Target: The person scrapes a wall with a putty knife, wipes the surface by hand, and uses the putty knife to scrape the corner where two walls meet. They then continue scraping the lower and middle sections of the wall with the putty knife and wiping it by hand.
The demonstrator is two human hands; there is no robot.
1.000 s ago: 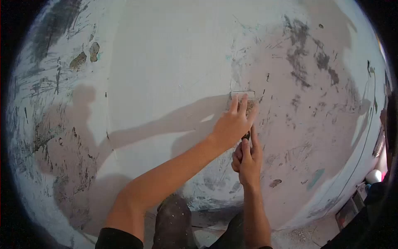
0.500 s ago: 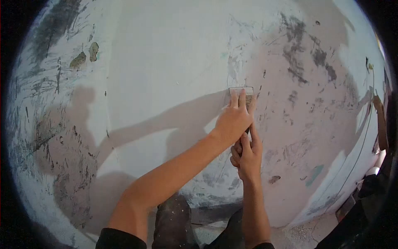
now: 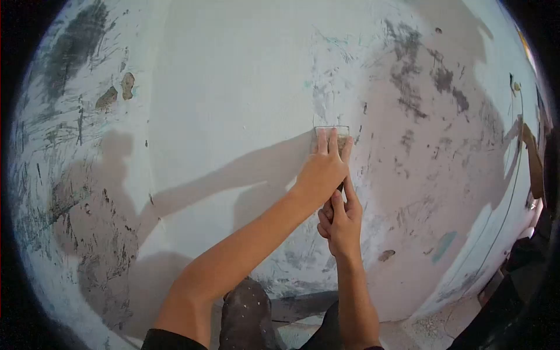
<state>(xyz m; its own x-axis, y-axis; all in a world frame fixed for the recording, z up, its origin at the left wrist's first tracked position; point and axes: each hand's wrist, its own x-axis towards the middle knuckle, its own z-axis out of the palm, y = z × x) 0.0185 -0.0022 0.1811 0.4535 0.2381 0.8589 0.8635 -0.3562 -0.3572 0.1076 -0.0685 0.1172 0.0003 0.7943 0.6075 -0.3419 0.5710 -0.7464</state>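
Right, both hands are on the scraper [image 3: 342,132], its wide blade flat against the wall [image 3: 233,87], just above the centre of view. The left hand [image 3: 322,172] lies over the blade, fingers [image 3: 322,143] straight and pressed together side by side, pushing the metal into the surface. The right hand [image 3: 340,220] sits directly below, touching the left. It's curled tight round the handle, which is mostly hidden inside the fist.

To do this stroke well, I'd say keep a low blade angle and even pressure across the whole edge so no corner gouges. Drive from the lower hand while the upper one only bears down.

The blade looks thin, pale and rectangular, smeared with brownish grit near the fingertips. Around it the wall is whitish, scuffed with dark scratches and bare pinkish patches.
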